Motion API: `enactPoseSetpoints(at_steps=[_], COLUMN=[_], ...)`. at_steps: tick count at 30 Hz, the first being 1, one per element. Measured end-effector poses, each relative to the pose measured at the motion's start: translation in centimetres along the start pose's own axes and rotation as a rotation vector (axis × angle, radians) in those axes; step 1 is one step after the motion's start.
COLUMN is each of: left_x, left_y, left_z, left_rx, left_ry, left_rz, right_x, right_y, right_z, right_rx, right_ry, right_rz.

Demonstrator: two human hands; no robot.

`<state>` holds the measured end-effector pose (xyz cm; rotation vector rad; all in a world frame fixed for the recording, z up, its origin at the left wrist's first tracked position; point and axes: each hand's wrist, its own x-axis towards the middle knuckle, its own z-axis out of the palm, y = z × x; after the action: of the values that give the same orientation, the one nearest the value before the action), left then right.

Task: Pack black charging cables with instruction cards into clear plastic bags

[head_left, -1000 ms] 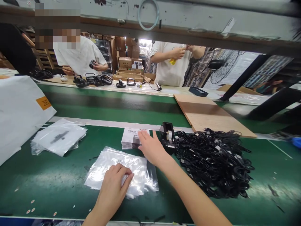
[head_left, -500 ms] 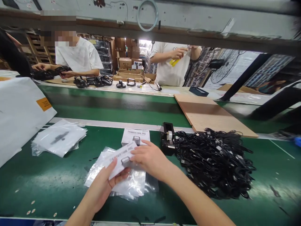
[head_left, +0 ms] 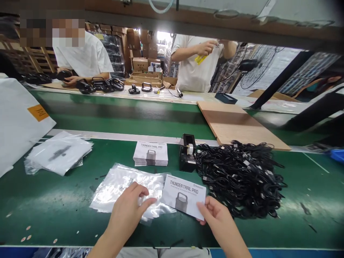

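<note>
- In our right hand [head_left: 218, 219] we grip a white printed paper booklet [head_left: 174, 191] by its lower right corner, thumb on the front and fingers behind.
- The booklet tilts slightly, its right end lower than its left; we read "THUNDER TRAIL PRO" above a grey picture of a handled device.
- Its left end overlaps, in our view, the right edge of a loose pile of clear plastic bags [head_left: 107, 191].
- Our left hand [head_left: 128, 203] is over these bags, fingers curled and thumb standing apart from the forefinger; we cannot tell whether it touches the plastic.
- Behind the bags we see a neat stack of matching white booklets [head_left: 150, 159] on the green surface [head_left: 80, 211].
- Just right of the stack stands a black tape dispenser [head_left: 185, 164] with a white roll, and beside it spreads a tangled heap of black cables [head_left: 242, 181].
- On our left lies another pile of pale plastic bags [head_left: 72, 148] with a grey mark, near a large white sheet [head_left: 18, 132] bearing an orange label [head_left: 38, 113].
- Beyond the heap we have a flat light-brown wooden board [head_left: 239, 129].
</note>
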<state>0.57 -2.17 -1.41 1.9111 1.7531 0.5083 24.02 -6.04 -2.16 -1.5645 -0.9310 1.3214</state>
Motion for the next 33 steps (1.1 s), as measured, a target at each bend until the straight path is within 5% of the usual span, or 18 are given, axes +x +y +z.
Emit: enactPoseSetpoints(at_steps=[7,15,33], left_x=[-0.3,-1.1,-1.3], left_y=[0.2,0.0,-0.4], left_z=[0.4,0.5,1.0], left_rx=[0.102,0.104,0.016], left_ry=[-0.046,0.057,0.114], left_rz=[0.022,0.093,0.099], right_x=[-1.0,-1.0,-2.0], right_y=[0.7,1.1,1.2], right_z=[0.7,3.2,3.3], right_rx=[0.084,0.173,0.200], right_ry=[0.051,0.046,0.149], right_rz=[-0.019,0.004,0.036])
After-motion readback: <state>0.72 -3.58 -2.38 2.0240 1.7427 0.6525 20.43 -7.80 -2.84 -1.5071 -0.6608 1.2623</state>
